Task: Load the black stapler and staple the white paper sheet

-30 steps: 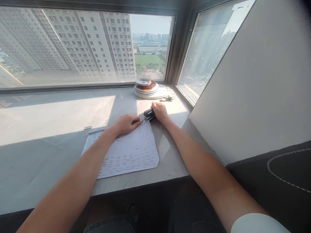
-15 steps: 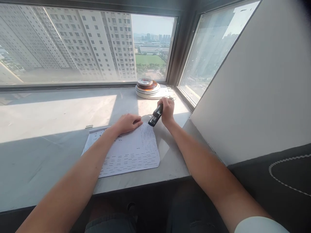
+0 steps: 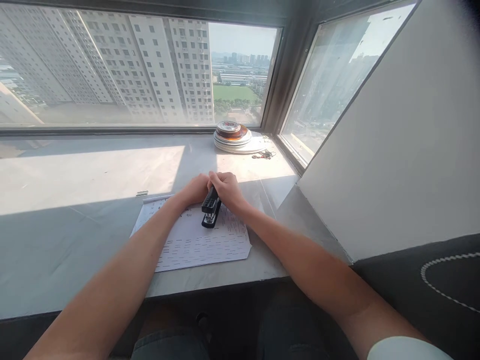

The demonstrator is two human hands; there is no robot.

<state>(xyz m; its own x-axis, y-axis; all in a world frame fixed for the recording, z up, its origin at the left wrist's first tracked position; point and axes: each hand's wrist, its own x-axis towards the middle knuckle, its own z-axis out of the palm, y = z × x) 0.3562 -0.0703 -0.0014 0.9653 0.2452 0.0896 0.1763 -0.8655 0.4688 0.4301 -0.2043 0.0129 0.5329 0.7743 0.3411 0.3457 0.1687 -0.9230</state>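
A black stapler point(image 3: 211, 209) is held over the sheets of paper point(image 3: 198, 250), its front end pointing down toward me. My right hand point(image 3: 227, 190) is closed around its rear end. Right against it, my left hand point(image 3: 195, 189) is curled at the stapler's back. Its fingertips are hidden, so whether it grips the stapler too does not show. The paper is a white stack with handwriting and rows of short dark lines. Part of the stack lies under my left forearm.
Small strips of staples point(image 3: 142, 193) lie beyond the paper's left corner. A stack of plates point(image 3: 232, 140) stands by the window corner, with a small beaded string point(image 3: 264, 155) in front of it. The sill point(image 3: 75, 250) ends at a front edge near my legs; a slanted white wall point(image 3: 393, 150) bounds the right.
My right hand has brought the stapler left and toward me, from beside the paper to over it. My left hand has curled and now meets the right hand. The view has shifted slightly.
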